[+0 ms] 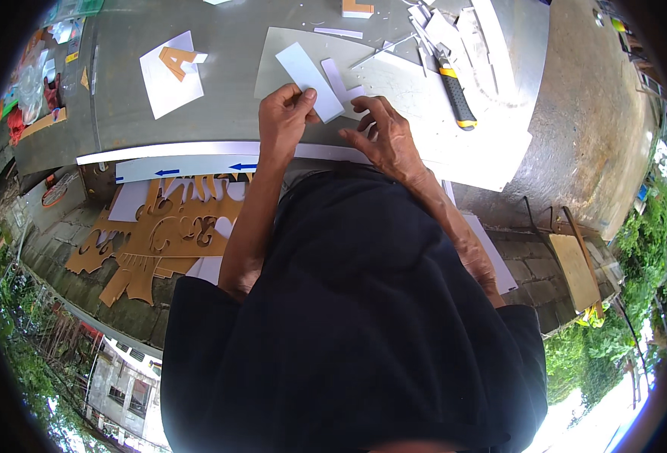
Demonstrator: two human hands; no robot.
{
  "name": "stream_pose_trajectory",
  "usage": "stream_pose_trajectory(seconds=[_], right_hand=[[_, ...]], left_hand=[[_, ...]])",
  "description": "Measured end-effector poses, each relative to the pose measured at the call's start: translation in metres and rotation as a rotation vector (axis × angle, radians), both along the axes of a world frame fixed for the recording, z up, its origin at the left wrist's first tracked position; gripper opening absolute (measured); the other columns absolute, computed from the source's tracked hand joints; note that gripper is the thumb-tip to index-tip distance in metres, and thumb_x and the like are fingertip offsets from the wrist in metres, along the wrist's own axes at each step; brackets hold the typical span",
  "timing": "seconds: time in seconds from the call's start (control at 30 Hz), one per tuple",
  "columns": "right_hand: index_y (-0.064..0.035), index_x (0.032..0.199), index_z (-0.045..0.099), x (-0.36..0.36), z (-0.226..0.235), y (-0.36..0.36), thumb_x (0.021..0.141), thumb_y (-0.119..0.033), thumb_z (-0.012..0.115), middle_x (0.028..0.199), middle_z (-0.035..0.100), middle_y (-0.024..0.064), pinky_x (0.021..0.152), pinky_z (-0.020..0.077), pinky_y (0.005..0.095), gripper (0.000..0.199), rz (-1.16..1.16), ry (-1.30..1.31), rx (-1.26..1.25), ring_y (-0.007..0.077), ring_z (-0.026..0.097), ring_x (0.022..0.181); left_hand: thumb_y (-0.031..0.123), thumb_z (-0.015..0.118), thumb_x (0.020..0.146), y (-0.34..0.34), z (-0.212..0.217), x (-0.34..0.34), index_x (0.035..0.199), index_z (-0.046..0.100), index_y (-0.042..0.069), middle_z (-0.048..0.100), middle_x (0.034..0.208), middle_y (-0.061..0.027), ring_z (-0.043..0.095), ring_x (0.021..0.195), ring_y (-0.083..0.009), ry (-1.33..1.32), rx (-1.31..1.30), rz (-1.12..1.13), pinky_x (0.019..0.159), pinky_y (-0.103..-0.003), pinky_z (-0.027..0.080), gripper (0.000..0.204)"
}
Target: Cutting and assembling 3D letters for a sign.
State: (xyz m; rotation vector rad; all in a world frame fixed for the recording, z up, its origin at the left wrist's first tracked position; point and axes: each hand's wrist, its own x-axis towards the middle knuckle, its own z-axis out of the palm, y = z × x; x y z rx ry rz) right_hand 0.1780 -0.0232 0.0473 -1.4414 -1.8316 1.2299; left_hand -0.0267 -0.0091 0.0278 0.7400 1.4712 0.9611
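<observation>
My left hand [287, 121] pinches a pale blue-white rectangular strip [309, 81] between thumb and fingers, tilted over the work sheet. Close to the strip's lower end, my right hand [385, 134] is open, its thumb and fingers curved and spread apart. A narrow white strip [333, 75] lies just beyond, partly behind the held piece. Between the strip and my right fingertips is a small white scrap [354, 92]; whether I touch it I cannot tell. Under both hands is a large greyish-white sheet [416, 143] on the grey metal table [228, 83].
A utility knife [456, 94] with a black-and-yellow handle lies right, beside piled white offcuts [443, 34]. At left, a brown letter-shaped cutout [176, 63] rests on a white piece [186, 94]. Brown patterned cut sheets [190, 219] lie below the table's near edge. Clutter [43, 83] stands far left.
</observation>
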Motion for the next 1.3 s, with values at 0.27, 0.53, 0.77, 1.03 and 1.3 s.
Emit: stream_pose_trajectory(seconds=[0.27,0.53,0.77,1.03,1.3], right_hand=[[-0.0019,0.125,0.057,-0.020,-0.014,-0.019,0.077,-0.023,0.087,0.112,0.058,0.0166,0.069,0.0595,0.0450,0.061,-0.090,-0.247,0.089,0.0359,0.068,0.088],[0.0021,0.120,0.059,-0.032,-0.032,-0.021,0.075,-0.026,0.087,0.105,0.059,0.0165,0.065,0.0578,0.0444,0.060,-0.173,-0.279,0.139,0.0346,0.067,0.089],[-0.0024,0.115,0.062,-0.039,-0.051,-0.011,0.074,-0.023,0.089,0.101,0.061,0.0130,0.062,0.0560,0.0412,0.054,-0.209,-0.396,0.421,0.0311,0.064,0.085],[-0.0042,0.118,0.061,-0.035,-0.062,-0.014,0.071,-0.024,0.090,0.104,0.060,0.0122,0.064,0.0553,0.0395,0.058,-0.187,-0.408,0.462,0.0298,0.062,0.087],[-0.0058,0.119,0.061,-0.029,-0.070,-0.016,0.070,-0.023,0.090,0.108,0.056,0.0099,0.065,0.0526,0.0380,0.060,-0.175,-0.367,0.520,0.0263,0.059,0.086]], left_hand=[[0.013,0.075,0.095,-0.014,-0.009,0.017,0.093,0.072,-0.006,0.071,0.075,-0.0054,0.062,0.061,-0.0090,0.059,-0.004,0.007,0.058,-0.025,0.051,0.019],[0.013,0.078,0.093,-0.007,-0.012,0.019,0.091,0.072,-0.005,0.072,0.072,-0.0059,0.062,0.059,-0.0078,0.128,0.045,-0.036,0.057,-0.025,0.051,0.019],[0.018,0.085,0.085,0.016,-0.020,0.000,0.127,0.066,0.002,0.068,0.119,-0.0167,0.066,0.105,-0.0249,0.810,0.594,-0.159,0.086,-0.036,0.054,0.049],[0.031,0.079,0.087,0.023,-0.048,-0.020,0.141,0.058,0.003,0.052,0.153,-0.0158,0.047,0.142,-0.0350,0.937,0.755,-0.540,0.115,-0.046,0.035,0.064],[0.042,0.077,0.086,0.024,-0.050,-0.019,0.143,0.057,0.006,0.051,0.154,-0.0159,0.044,0.144,-0.0347,0.979,0.757,-0.585,0.114,-0.047,0.032,0.070]])
